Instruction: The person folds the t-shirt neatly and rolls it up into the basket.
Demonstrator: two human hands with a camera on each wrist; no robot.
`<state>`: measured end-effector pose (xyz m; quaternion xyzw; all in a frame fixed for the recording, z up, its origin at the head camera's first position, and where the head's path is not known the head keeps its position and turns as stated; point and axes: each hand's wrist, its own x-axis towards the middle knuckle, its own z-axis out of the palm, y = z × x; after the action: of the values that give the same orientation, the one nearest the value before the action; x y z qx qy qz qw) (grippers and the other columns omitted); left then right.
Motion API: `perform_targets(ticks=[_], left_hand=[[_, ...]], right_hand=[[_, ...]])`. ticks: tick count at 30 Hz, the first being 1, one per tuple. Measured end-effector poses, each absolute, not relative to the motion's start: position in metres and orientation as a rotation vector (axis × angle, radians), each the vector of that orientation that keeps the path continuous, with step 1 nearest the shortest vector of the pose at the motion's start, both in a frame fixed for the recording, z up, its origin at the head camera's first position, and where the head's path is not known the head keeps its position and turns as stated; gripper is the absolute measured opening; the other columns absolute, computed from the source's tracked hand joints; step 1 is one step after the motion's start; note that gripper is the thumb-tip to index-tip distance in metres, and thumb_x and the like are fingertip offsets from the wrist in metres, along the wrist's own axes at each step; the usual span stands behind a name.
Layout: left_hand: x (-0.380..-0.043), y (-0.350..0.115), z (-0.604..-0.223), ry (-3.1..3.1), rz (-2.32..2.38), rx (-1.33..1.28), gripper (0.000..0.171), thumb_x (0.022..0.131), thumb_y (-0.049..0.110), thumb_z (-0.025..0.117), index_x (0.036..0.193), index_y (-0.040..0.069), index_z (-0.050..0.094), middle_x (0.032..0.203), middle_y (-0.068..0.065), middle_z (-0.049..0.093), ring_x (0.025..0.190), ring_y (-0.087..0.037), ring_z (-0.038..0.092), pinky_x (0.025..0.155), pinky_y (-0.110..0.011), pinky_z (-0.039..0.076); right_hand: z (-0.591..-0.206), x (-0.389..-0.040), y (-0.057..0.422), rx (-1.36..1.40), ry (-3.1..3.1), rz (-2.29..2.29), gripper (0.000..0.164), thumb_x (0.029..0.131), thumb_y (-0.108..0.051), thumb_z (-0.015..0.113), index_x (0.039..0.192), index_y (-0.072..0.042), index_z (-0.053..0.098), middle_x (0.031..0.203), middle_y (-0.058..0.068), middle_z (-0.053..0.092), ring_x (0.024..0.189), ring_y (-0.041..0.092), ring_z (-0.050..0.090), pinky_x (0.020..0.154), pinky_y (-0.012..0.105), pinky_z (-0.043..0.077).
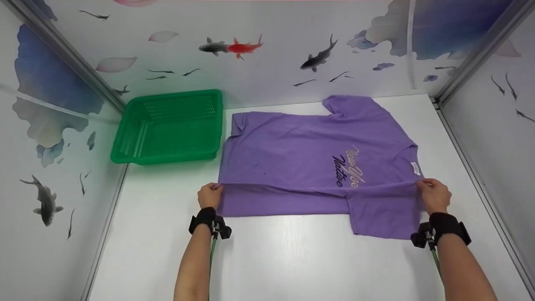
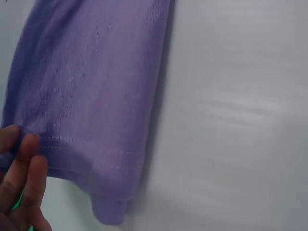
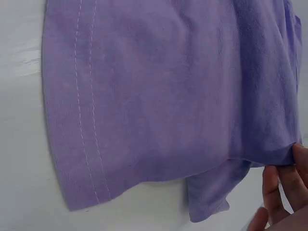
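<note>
A purple T-shirt (image 1: pixel 288 150) with script lettering lies sideways on the white table, its collar toward the right and its hem toward the left. My left hand (image 1: pixel 210 195) pinches the hem edge at the left end of a raised lengthwise ridge. At the ridge's other end, near the collar and its white label, my right hand (image 1: pixel 434 195) pinches the shoulder edge. In the left wrist view, fingers (image 2: pixel 30 163) grip the stitched hem. The right wrist view has fingers (image 3: pixel 284 180) at the cloth's edge, beside the stitched sleeve. The near sleeve points toward me.
A green plastic basket (image 1: pixel 167 158) stands at the back left of the white table (image 1: pixel 284 259), close to the shirt's hem. Walls printed with fish (image 1: pixel 317 60) enclose the back and both sides. Each wrist wears a black strap with a camera and green cable.
</note>
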<state>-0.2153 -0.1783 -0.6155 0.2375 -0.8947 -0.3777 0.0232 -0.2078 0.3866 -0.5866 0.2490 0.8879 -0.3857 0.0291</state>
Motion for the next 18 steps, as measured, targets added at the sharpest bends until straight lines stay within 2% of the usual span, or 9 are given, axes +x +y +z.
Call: perform_targets(ticks=[3,6,10,12,18], left_hand=[[-0.214,-0.172,-0.621,-2.757,-1.251,0.745,0.034,0.083,0.014,0.059,0.112,-0.001,0.06,0.096,-0.017,0.066,0.094,-0.032,0.06,0.084,-0.044,0.042],[-0.212,-0.166,-0.625,-2.779,-1.298,0.654,0.04,0.084,0.009,0.055,0.123,-0.003,0.051,0.107,-0.019,0.062,0.102,-0.032,0.058,0.09,-0.043,0.04],[-0.209,-0.161,-0.627,-2.809,-1.278,0.519,0.04,0.084,0.003,0.053,0.123,-0.004,0.051,0.114,-0.02,0.059,0.105,-0.032,0.055,0.091,-0.041,0.04],[-0.207,-0.158,-0.628,-2.808,-1.261,0.459,0.039,0.083,0.002,0.053,0.121,-0.004,0.053,0.114,-0.021,0.057,0.108,-0.034,0.053,0.092,-0.042,0.04],[-0.199,-0.128,-0.628,-2.73,-1.231,0.238,0.029,0.081,0.001,0.059,0.109,-0.001,0.061,0.107,-0.021,0.058,0.104,-0.036,0.052,0.09,-0.043,0.04]], right_hand=[[-0.592,-0.21,0.386,0.591,2.681,-1.144,0.048,0.092,-0.02,0.04,0.132,0.006,0.037,0.126,0.032,0.042,0.115,0.046,0.039,0.091,0.047,0.036],[-0.596,-0.207,0.388,0.391,2.654,-1.135,0.053,0.089,-0.011,0.041,0.136,0.01,0.024,0.13,0.036,0.032,0.121,0.05,0.029,0.098,0.052,0.029],[-0.599,-0.197,0.39,0.237,2.715,-1.104,0.054,0.085,-0.003,0.046,0.133,0.013,0.026,0.128,0.038,0.032,0.119,0.052,0.03,0.098,0.055,0.026],[-0.598,-0.192,0.39,0.229,2.75,-1.085,0.053,0.086,-0.004,0.048,0.133,0.012,0.028,0.127,0.037,0.034,0.118,0.052,0.031,0.097,0.056,0.026],[-0.6,-0.167,0.39,0.202,2.839,-1.119,0.045,0.086,-0.001,0.051,0.128,0.011,0.039,0.123,0.034,0.043,0.11,0.049,0.042,0.09,0.054,0.034]])
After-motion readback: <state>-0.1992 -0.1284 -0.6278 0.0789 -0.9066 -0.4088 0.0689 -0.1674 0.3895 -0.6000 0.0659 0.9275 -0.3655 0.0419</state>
